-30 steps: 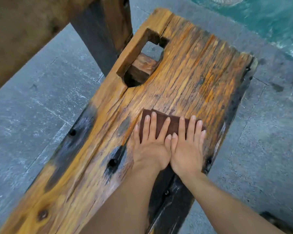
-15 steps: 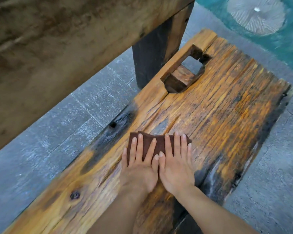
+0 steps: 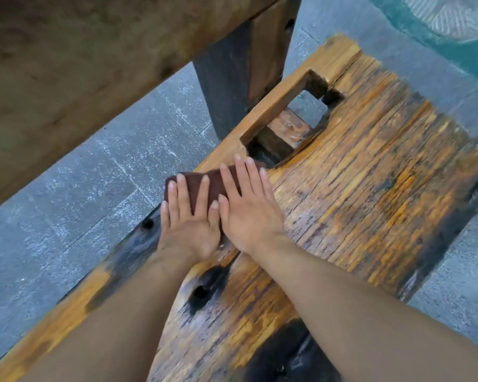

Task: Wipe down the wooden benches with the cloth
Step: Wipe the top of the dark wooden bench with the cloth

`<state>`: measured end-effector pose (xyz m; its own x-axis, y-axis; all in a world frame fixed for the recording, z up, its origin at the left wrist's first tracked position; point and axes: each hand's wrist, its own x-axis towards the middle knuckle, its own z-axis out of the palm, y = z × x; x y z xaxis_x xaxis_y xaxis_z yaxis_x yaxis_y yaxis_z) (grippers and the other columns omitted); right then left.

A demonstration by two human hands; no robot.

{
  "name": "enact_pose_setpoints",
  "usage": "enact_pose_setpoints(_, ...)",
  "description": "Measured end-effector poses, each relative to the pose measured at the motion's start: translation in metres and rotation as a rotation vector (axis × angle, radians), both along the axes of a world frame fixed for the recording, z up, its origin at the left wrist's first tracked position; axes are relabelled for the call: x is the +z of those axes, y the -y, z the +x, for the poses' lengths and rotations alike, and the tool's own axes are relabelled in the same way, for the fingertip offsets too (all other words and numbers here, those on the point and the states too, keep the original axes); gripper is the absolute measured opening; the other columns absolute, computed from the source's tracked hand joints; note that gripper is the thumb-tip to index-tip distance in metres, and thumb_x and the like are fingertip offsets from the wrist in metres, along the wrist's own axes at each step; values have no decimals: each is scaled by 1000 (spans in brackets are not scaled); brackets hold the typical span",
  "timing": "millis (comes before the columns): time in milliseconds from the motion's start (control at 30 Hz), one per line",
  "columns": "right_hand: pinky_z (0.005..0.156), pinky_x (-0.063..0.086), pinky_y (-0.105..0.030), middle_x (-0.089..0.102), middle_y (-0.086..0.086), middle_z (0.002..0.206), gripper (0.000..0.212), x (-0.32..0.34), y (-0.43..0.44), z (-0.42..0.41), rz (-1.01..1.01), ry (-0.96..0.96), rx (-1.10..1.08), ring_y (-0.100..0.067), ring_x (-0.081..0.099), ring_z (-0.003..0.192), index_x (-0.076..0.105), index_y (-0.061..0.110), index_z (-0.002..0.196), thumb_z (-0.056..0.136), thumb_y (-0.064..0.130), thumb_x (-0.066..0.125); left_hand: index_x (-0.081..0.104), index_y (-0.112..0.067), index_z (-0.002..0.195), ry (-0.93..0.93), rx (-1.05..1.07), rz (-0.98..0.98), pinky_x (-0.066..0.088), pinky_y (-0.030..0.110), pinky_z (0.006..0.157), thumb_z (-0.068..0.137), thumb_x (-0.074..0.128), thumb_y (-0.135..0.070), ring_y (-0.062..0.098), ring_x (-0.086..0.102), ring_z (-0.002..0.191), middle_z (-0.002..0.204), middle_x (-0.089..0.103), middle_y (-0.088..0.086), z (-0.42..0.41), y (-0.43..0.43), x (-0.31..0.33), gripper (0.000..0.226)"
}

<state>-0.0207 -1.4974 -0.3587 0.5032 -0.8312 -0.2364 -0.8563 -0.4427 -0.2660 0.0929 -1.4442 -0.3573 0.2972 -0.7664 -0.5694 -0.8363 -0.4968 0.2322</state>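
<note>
Grey stone-tiled floor point(image 3: 94, 188) meets a teal patch point(image 3: 453, 42) at the upper right.

Bench point(image 3: 370, 188) ran from lower left of frame to upper right. Cut-out point(image 3: 305, 106) sat in bench near upper left edge. Cloth point(image 3: 214, 180) lay at frame centre on bench's left edge, just below cut-out, left corner past edge. Left hand point(image 3: 188, 227) lay flat on cloth; right hand point(image 3: 250, 210) flat just beside it to right, fingers on cloth. Beam point(image 3: 94, 64) crossed upper left. Post point(image 3: 240, 78) stood top centre, left of cut-out. Floor point(image 3: 80, 194) lay between beam and bench. Water point(image 3: 458, 42) in upper right corner.
</note>
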Motion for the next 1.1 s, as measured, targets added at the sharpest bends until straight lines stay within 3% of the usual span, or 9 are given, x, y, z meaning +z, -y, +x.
enact_pose_setpoints(133, 117, -9, -41, -6, -8, 160, 57, -2, 15, -5, -9, 10, 16, -23, -11, 145, 2, 20, 151, 99, 37, 16, -19, -45, 144, 9, 108, 7, -26, 31, 106, 95, 8, -54, 10, -39, 135, 151, -38, -1, -11, 15, 3, 56)
enact_pose_setpoints(367, 115, -14, -42, 0, -1, 161, 56, 2, 10, -46, -6, -5, -56, -19, -6, 146, 7, 22, 151, 97, 37, 9, -15, -43, 146, -5, 154, -40, -22, 33, 109, 97, 13, -51, 15, -33, 139, 153, -34, 3, -63, 18, 10, 56)
enact_pose_setpoints(567, 116, -10, -45, -15, 5, 158, 54, 6, 3, -129, 30, -52, -316, -12, -23, 141, -10, 27, 148, 96, 40, 1, -33, -41, 134, -34, -124, -39, -32, 30, 101, 96, 6, -50, 9, -56, 115, 143, -48, 1, -135, 36, 11, 55)
enact_pose_setpoints(667, 116, -12, -44, -21, 8, 153, 54, 7, -5, -171, 29, -90, -484, -10, -24, 139, -16, 30, 146, 95, 41, -2, -42, -45, 126, -73, -285, -34, -37, 29, 98, 90, -5, -56, 10, -57, 116, 128, -60, -3, -173, 48, 13, 53)
enact_pose_setpoints(867, 117, -7, -42, -3, 2, 157, 55, 11, -33, -226, 35, -82, -726, -10, -12, 142, -4, 25, 147, 96, 41, 8, -50, -36, 125, -18, -605, -15, -39, 35, 97, 97, -1, -48, 18, -56, 120, 128, -61, 5, -228, 46, 19, 58)
enact_pose_setpoints(1100, 116, -13, -39, -17, 7, 156, 55, 2, -25, -256, 60, -15, -830, -10, -22, 142, -8, 27, 147, 96, 42, 6, -54, -39, 118, 1, -773, 8, -37, 38, 98, 97, -2, -50, 17, -57, 118, 127, -62, 4, -256, 73, 22, 57)
